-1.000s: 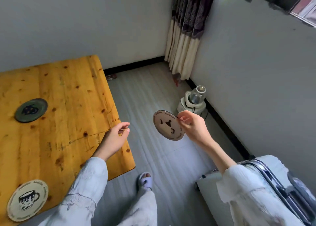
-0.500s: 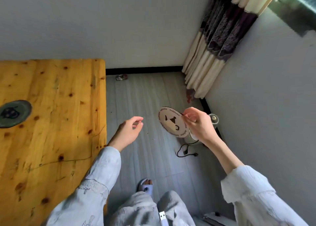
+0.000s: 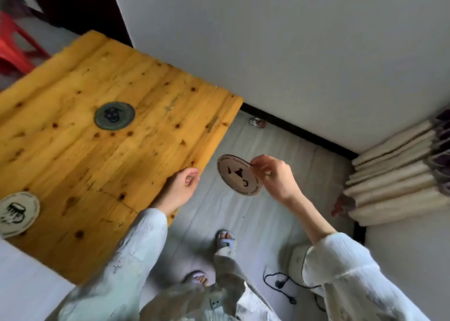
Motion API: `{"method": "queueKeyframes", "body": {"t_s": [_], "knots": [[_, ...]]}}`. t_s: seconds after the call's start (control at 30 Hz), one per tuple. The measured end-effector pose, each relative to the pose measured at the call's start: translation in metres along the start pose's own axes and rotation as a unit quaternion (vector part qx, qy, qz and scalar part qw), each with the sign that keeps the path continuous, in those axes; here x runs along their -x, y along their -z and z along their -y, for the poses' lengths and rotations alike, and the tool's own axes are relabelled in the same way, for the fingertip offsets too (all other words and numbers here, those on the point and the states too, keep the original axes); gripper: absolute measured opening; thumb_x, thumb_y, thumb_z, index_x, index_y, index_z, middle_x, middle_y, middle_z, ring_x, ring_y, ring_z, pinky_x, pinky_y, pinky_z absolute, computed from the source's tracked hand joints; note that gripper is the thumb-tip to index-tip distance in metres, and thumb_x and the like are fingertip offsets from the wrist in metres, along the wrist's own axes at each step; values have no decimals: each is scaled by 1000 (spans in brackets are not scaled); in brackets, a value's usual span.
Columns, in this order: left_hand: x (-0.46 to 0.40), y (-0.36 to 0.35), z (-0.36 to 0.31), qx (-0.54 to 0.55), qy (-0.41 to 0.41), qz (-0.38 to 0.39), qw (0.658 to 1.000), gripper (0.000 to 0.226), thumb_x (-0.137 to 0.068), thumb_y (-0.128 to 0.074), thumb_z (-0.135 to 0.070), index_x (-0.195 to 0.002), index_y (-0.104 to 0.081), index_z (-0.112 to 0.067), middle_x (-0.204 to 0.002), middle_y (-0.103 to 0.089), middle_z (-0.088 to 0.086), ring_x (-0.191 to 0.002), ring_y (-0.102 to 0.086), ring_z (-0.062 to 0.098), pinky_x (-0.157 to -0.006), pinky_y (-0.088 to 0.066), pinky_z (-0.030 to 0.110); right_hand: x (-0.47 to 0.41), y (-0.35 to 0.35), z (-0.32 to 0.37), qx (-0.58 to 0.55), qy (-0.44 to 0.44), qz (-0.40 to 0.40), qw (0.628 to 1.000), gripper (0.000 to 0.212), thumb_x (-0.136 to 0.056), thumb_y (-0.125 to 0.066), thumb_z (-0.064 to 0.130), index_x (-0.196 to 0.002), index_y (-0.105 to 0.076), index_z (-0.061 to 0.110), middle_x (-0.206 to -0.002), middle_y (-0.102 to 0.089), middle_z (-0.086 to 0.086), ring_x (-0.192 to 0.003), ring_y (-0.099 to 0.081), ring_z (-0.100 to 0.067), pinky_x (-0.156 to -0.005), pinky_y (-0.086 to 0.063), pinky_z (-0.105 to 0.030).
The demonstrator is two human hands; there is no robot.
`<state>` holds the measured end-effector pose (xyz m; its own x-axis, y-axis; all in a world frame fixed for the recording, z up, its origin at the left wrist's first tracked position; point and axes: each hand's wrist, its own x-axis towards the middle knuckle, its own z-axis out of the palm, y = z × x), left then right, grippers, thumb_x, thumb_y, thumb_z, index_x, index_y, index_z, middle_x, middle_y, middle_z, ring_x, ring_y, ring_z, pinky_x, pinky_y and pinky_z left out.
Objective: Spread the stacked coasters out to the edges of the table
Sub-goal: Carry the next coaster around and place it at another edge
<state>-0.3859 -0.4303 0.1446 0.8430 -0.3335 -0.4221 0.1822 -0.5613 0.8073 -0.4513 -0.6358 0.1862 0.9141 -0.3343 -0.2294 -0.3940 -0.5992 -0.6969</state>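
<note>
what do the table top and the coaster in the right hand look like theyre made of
Table top: looks like solid pine, glossy amber varnish; dark knots and plank grain show. Coaster pinched in the right hand: thin rigid disc, matte beige with dark print, possibly ceramic or coated board; the frame can't settle which.

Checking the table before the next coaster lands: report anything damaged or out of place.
A thin dark crack runs across the wooden table near the left hand. A small crumpled scrap lies on the floor by the baseboard. Nothing spilled.
</note>
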Motion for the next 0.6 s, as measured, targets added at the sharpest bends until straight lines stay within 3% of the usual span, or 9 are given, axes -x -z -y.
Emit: {"method": "queueKeyframes", "body": {"t_s": [0.1,0.27,0.37,0.5,0.6], "knots": [[-3,3,6,21,46,-39,998,30,-90,-46,-5,-118,-53,3,-119,-57,24,-109,-53,31,-86,-38,21,-34,-3,7,13,36,63,997,15,-87,-55,13,-98,-66,13,-100,-72,-8,-82,-60,-17,-78,-49,-29],[-1,9,30,60,101,-107,987,28,-89,-49,-6,-116,-55,-1,-120,-58,23,-115,-53,34,-103,-40,40,-79,-26,24,25,89,163,982,15,-88,-54,10,-95,-67,11,-94,-69,-6,-81,-58,-15,-75,-48,-29],[0,12,50,56,121,-125,983,28,-90,-47,-9,-116,-55,-8,-121,-60,18,-115,-54,30,-102,-41,38,-102,-50,31,23,85,217,972,14,-87,-56,9,-93,-68,12,-86,-65,-3,-79,-58,-16,-73,-47,-28],[-5,14,77,50,138,-139,979,30,-91,-43,-10,-120,-53,-12,-124,-59,11,-112,-53,17,-93,-40,26,-132,-88,41,33,68,293,953,14,-86,-56,5,-96,-67,6,-88,-65,-13,-79,-57,-21,-80,-52,-44],[-16,14,97,60,177,-145,972,33,-91,-44,-10,-123,-50,-12,-127,-57,14,-115,-53,23,-93,-40,28,-151,-120,47,42,55,336,939,17,-85,-56,4,-99,-66,4,-87,-62,-11,-82,-55,-24,-81,-52,-46]]}}
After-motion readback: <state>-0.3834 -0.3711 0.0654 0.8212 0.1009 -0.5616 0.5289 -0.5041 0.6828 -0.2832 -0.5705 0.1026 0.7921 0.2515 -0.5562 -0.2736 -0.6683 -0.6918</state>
